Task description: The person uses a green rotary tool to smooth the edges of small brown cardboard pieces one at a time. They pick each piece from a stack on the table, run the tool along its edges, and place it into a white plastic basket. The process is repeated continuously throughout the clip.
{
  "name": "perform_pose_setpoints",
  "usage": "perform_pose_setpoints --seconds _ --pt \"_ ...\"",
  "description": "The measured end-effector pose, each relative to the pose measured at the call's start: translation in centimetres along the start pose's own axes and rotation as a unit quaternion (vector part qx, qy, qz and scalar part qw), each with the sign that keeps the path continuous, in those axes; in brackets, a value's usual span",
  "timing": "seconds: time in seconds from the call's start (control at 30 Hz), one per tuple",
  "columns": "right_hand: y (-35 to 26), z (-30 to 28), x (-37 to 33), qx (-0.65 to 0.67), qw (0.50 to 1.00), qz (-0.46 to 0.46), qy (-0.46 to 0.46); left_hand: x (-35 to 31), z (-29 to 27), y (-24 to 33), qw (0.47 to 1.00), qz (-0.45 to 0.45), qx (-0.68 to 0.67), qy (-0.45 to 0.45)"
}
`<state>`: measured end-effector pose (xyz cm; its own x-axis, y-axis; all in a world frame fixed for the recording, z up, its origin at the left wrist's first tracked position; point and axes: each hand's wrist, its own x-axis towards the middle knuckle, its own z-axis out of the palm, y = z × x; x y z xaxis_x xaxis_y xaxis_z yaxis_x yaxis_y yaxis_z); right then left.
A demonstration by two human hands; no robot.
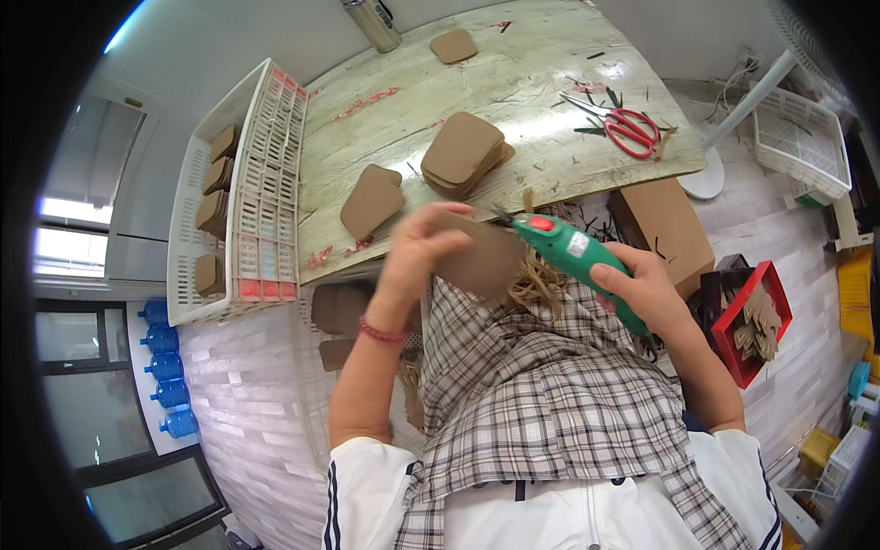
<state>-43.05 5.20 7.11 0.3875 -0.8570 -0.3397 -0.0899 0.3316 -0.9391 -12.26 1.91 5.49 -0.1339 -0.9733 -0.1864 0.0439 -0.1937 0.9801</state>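
My left hand (417, 257) is closed on a flat brown rounded piece (488, 258), held over my lap just below the table's front edge; it is slightly blurred. Wrapped around green electric scissors (576, 254) with a red button, my right hand (642, 286) points their dark tip at the piece's upper right corner. Thin tan trimmings (539, 282) hang beneath the tool. Beyond my hands, a stack of similar brown pieces (465, 148) lies on the table, with a few more pieces (372, 203) left of it.
Red-handled scissors (632, 134) and dark scraps lie at the worn table's (367, 119) right. One brown piece (454, 46) and a metal flask (374, 23) are at the back. A white crate (268, 188) of pieces stands left; a cardboard box (667, 234) and red-rimmed bin (747, 321) stand right.
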Motion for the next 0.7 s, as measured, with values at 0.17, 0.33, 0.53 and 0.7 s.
perform_pose_setpoints --seconds 0.17,0.33,0.53,0.7 --pt "1.3 -1.3 -0.6 0.021 0.998 0.003 0.053 3.3 -14.6 -4.2 0.94 0.111 -0.082 0.313" --pt "2.2 -1.8 -0.8 0.012 0.997 0.004 0.07 6.7 -13.9 -6.8 0.656 0.17 0.582 0.449" --pt "3.0 -1.5 -1.1 0.007 0.998 -0.006 0.07 9.7 -5.4 -4.9 0.709 0.197 0.612 0.289" --pt "2.9 -1.1 -1.4 0.016 0.997 -0.005 0.079 10.6 -2.7 -4.5 0.745 0.185 0.591 0.25"
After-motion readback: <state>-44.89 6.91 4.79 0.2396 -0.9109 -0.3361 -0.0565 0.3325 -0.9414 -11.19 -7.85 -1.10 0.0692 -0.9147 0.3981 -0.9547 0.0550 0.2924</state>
